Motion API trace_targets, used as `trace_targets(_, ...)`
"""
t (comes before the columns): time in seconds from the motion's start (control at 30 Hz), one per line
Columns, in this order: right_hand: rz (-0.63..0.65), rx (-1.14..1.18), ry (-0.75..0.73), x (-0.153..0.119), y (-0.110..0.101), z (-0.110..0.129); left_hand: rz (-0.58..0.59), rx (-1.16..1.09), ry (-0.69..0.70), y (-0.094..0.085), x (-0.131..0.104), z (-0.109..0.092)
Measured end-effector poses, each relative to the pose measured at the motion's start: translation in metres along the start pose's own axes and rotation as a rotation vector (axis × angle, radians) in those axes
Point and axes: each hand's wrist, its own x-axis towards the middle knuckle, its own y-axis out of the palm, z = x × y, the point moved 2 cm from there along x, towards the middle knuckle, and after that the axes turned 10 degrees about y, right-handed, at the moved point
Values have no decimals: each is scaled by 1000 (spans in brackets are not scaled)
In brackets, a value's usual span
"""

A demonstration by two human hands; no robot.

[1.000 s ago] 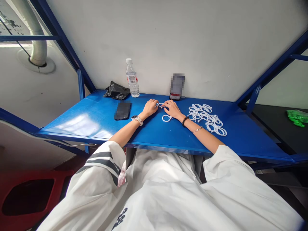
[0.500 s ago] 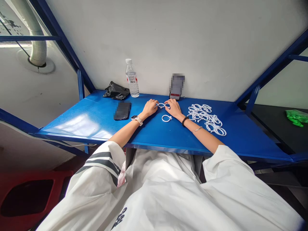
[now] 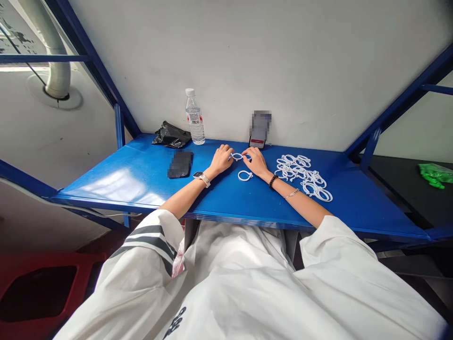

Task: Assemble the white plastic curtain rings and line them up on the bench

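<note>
Both my hands meet over white plastic curtain rings near the back of the blue table (image 3: 212, 193). My left hand (image 3: 222, 159) is closed, its fingertips pinching the left side of one curtain ring (image 3: 237, 159). Close by on the other side, my right hand (image 3: 255, 162) is closed too, with its fingertips at that ring's right edge and another white ring partly hidden under them. A single loose ring (image 3: 245, 176) with a small eyelet lies just in front of the hands. To the right of my right wrist spreads a pile of similar rings (image 3: 300, 167).
A phone (image 3: 257, 141) leans on the wall behind my right hand. To the left are a dark flat object (image 3: 180, 165), a black plastic bag (image 3: 171, 136) and a water bottle (image 3: 195, 123). Blue metal posts (image 3: 119, 126) frame the table; a red stool (image 3: 67, 302) stands at lower left.
The view has shifted very slightly. Both hands stay at the same rings, with only small finger movement; the loose ring and the pile lie as before.
</note>
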Motion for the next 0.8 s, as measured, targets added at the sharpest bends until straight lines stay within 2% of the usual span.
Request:
trace_targets(0.17, 31, 69, -108, -21, -14, 10, -40, -43, 74, -4, -1, -19)
trace_targets(0.27, 188, 68, -179, -39, -24, 15, -17, -80, 119, -5, -1, -26)
trace_targets(0.33, 301, 41, -182, -49, -30, 16, 11, -94, 140, -6, -2, -29)
trace_targets(0.4, 362, 0, -175, -55, -34, 18, 44, -101, 158, -6, -3, -31)
trace_targets(0.57, 384, -97, -203, -56, -36, 24, 120, -95, 168, -5, -3, -35)
trace_targets(0.8, 403, -74, -210, -58, -32, 27, 133, -98, 99, -7, -2, -34)
